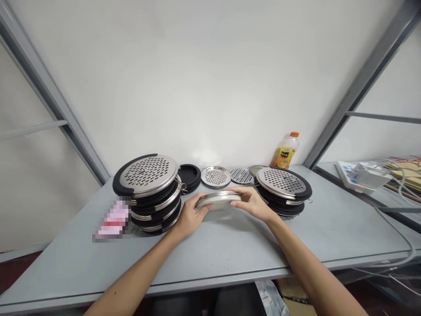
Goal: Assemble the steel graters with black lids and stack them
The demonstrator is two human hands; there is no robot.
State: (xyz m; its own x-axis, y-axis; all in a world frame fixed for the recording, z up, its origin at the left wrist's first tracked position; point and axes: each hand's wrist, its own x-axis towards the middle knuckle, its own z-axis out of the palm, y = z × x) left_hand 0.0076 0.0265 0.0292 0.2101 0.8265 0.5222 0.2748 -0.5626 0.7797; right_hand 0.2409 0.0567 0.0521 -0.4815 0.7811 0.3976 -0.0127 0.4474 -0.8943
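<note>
Between my two hands, a round disc (219, 199) with a metal rim and a pale, whitish side is held just above the table, tilted toward me. My left hand (193, 213) grips its left edge, thumb at the front. On the right edge, my right hand (252, 202) has its fingers over the top and its thumb on the near side. To the left rises a tall stack of perforated metal discs with black rims (149, 175). A shorter stack of the same kind (282, 182) stands close to my right hand.
Along the wall lie black rings (190, 175), a perforated metal plate (216, 176) and a grater-like plate (242, 175). An orange-capped bottle (287, 151) stands behind the right stack. Cables and a white power strip (357, 177) are at far right. Grey frame posts (358, 92) flank the table.
</note>
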